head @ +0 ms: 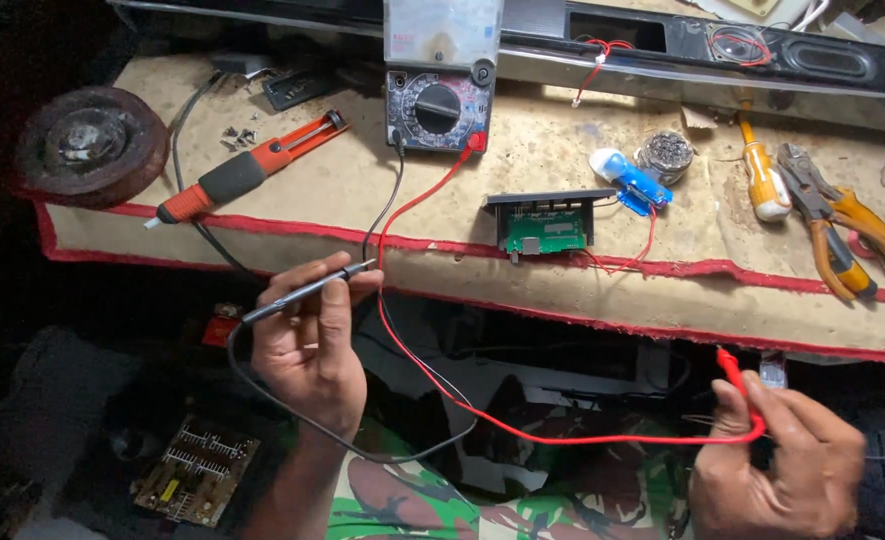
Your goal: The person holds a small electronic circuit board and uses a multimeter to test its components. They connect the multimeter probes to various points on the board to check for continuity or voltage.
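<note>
My left hand (307,345) grips a black test probe (307,291) like a pen, its tip aimed right, below the bench edge. Its black lead loops down and runs up to an analog multimeter (438,105) standing at the bench's back. My right hand (782,460) at the lower right holds a red test probe (734,372) with its tip up. The red lead (432,375) runs from it across my lap up to the meter. A small green circuit board with a black front panel (547,222) lies on the bench between the hands, untouched.
On the tan bench mat (362,190) lie an orange soldering iron (237,175), a blue and white part (627,178), a round metal piece (665,155), a yellow screwdriver (759,175) and orange pliers (842,225). A long black speaker bar (722,50) lies along the back, a round disc (90,142) at left. Another board (197,470) lies on the floor.
</note>
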